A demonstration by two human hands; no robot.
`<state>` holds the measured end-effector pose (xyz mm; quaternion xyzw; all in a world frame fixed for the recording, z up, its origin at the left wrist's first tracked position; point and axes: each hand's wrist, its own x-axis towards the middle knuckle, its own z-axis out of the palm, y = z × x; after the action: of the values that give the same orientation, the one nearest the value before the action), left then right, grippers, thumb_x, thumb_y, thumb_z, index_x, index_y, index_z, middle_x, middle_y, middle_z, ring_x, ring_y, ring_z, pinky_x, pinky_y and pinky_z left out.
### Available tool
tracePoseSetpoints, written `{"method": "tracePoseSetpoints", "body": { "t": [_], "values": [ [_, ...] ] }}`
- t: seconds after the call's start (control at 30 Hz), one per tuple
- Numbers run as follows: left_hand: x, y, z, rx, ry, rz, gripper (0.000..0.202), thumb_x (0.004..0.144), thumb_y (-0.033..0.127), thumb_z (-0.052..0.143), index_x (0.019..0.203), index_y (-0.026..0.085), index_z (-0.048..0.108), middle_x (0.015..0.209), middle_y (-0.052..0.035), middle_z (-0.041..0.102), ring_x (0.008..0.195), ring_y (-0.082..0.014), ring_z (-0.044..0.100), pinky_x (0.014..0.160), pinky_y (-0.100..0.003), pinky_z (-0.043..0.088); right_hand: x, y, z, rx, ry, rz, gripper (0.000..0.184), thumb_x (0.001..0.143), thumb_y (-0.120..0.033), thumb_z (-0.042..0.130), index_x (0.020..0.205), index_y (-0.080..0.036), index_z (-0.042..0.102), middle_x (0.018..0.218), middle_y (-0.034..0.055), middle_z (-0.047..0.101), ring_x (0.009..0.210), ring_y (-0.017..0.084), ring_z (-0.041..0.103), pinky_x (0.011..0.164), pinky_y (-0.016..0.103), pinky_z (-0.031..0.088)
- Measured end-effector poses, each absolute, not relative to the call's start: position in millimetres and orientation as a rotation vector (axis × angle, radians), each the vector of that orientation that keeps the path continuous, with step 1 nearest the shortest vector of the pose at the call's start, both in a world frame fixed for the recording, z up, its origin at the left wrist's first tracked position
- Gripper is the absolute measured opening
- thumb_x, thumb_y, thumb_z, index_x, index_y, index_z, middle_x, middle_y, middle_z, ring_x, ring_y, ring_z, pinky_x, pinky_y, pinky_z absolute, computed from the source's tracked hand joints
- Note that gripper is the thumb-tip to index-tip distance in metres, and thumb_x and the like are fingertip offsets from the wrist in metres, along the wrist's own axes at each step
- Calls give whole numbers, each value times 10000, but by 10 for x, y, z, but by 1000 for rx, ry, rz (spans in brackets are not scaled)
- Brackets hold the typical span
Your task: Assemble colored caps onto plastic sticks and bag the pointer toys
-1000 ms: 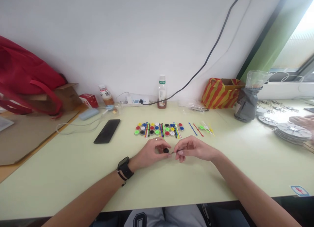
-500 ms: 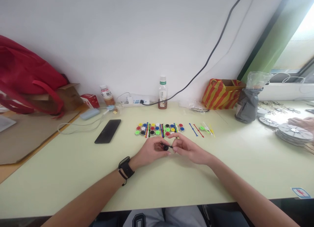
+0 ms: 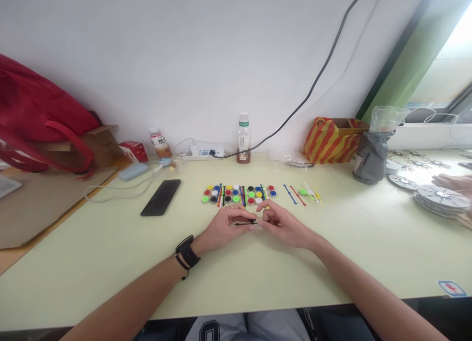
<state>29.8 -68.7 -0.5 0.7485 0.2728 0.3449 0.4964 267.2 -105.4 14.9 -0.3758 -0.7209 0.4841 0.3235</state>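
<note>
Bench [image 3: 258, 277]: pale green, below white wall [image 3: 184, 61]
Left hand [image 3: 225, 226]: angled inward, grip pinched around black arrow [image 3: 242, 224]
Right hand [image 3: 289, 226]: curled at arrow's right end; cannot tell its grip

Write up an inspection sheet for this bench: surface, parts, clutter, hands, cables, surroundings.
Surface: pale green table, sticker at front right edge.
Parts: black arrow; coloured discs, coloured arrows further back.
Clutter: black phone, two drink bottles, striped bag.
Hands: left hand pinches the black arrow; right hand beside it, contact unclear.
Cables: dark cable crosses wall to power strip; white cable lies on table.
Surroundings: red bag left; another person's hand beside grey discs, right.
</note>
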Motion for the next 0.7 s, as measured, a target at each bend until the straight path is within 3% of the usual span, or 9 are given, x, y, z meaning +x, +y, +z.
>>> {"method": "tracePoseSetpoints", "body": {
  "t": [0.17, 0.7],
  "values": [
    [284, -672, -12, 1825, 651, 865, 222, 868, 328, 809, 1061, 220, 826, 1043, -105, 705, 1016, -222, 659, 969, -393, 545, 2720, -1047, 162, -956, -1881, 1239, 262, 1023, -436, 550, 1190, -254, 464, 751, -54, 456, 693, 146, 429, 650, 280, 362],
    [308, -729, 71, 1857, 653, 839, 255, 884, 380, 786, 1031, 172, 779, 1022, -109, 724, 941, -211, 695, 919, -383, 593, 2709, -1020, 143, -971, -1864, 1175, 314, 1006, -488, 568, 1197, -243, 523, 761, -38, 440, 691, 152, 434, 644, 290, 390]
  ]
}}
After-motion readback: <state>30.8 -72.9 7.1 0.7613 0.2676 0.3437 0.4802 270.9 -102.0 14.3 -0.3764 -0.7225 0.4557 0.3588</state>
